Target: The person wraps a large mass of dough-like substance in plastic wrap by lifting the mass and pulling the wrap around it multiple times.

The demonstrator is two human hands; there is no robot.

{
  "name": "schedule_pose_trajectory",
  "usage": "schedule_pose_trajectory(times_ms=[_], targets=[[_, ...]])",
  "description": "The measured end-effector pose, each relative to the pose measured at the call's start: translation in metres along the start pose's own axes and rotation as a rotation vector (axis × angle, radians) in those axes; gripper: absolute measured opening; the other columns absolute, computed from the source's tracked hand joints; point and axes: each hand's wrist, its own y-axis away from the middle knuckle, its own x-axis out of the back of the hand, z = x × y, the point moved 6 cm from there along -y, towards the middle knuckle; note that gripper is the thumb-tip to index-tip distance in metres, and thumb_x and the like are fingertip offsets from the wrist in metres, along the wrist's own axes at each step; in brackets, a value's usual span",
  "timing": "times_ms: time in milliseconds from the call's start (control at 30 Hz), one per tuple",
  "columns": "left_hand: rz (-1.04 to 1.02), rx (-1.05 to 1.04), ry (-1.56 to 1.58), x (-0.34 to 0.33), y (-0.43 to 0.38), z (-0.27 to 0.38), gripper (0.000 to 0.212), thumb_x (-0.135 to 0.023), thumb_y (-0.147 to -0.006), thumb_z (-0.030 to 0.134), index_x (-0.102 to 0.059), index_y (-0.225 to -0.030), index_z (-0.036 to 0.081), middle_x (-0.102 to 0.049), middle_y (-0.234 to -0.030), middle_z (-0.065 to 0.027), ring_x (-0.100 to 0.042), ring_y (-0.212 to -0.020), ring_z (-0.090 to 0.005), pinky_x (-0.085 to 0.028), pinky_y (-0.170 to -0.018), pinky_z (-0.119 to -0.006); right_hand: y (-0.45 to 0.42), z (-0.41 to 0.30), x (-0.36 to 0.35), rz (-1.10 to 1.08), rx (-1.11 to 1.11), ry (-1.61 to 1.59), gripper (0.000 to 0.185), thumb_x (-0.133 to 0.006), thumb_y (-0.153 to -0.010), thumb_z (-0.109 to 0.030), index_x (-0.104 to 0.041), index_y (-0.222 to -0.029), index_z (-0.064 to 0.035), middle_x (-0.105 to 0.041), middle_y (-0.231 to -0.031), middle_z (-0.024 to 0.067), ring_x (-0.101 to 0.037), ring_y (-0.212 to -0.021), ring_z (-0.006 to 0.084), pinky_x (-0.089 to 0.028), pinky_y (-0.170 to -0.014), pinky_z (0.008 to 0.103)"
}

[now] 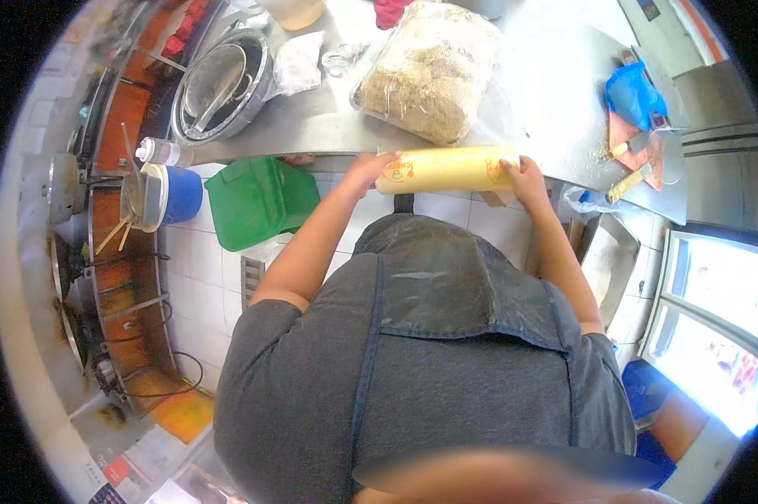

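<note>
A thick roll of yellowish plastic film (448, 170) with printed marks lies crosswise between my two hands, at the near edge of the steel table (316, 129). My left hand (379, 170) grips one end of it, and my right hand (525, 176) grips the other. Just beyond the roll rests a tray of brown, crumb-coated food (426, 75) under clear plastic film. Whether the film on the tray joins the roll cannot be told.
A large metal bowl (262, 107) holding a strainer and a white plastic bag (298, 63) stand left on the table. Knives and a blue plastic bag (634, 94) lie at the right on an orange cutting board (618, 129). Below are a green bin (253, 201) and a blue bucket (182, 195).
</note>
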Motion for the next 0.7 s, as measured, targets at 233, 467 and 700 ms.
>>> schedule_pose_trajectory(times_ms=[233, 467, 700], targets=[[-0.168, 0.080, 0.006, 0.016, -0.003, 0.003, 0.052, -0.059, -0.094, 0.050, -0.069, -0.114, 0.002, -0.071, -0.106, -0.0126, -0.069, -0.093, -0.0224, -0.055, -0.079, -0.039, -0.006, -0.001, -0.007, -0.119, -0.084, 0.036, 0.052, -0.067, -0.088, -0.039, -0.065, -0.114, 0.0053, -0.068, -0.106, 0.0256, -0.067, -0.098, 0.0324, -0.051, -0.084, 0.0425], [-0.235, 0.131, -0.253, 0.032, -0.021, 0.039, 0.055, -0.057, -0.096, 0.048, -0.067, -0.114, -0.003, -0.070, -0.105, -0.0124, -0.069, -0.084, -0.0223, -0.055, -0.075, -0.035, -0.012, 0.005, 0.001, -0.226, -0.206, 0.332, 0.056, -0.067, -0.088, -0.044, -0.064, -0.101, 0.0103, -0.066, -0.089, 0.0206, -0.063, -0.080, 0.0271, -0.049, -0.070, 0.0397], [-0.432, 0.074, -0.741, 0.057, -0.029, 0.109, 0.060, -0.055, -0.093, 0.055, -0.068, -0.109, -0.002, -0.071, -0.094, -0.0165, -0.071, -0.081, -0.0252, -0.057, -0.072, -0.038, -0.016, -0.013, -0.001, -0.278, -0.297, 0.361, 0.061, -0.063, -0.087, -0.051, -0.065, -0.093, 0.0099, -0.066, -0.093, 0.0291, -0.066, -0.089, 0.0386, -0.049, -0.080, 0.0448]])
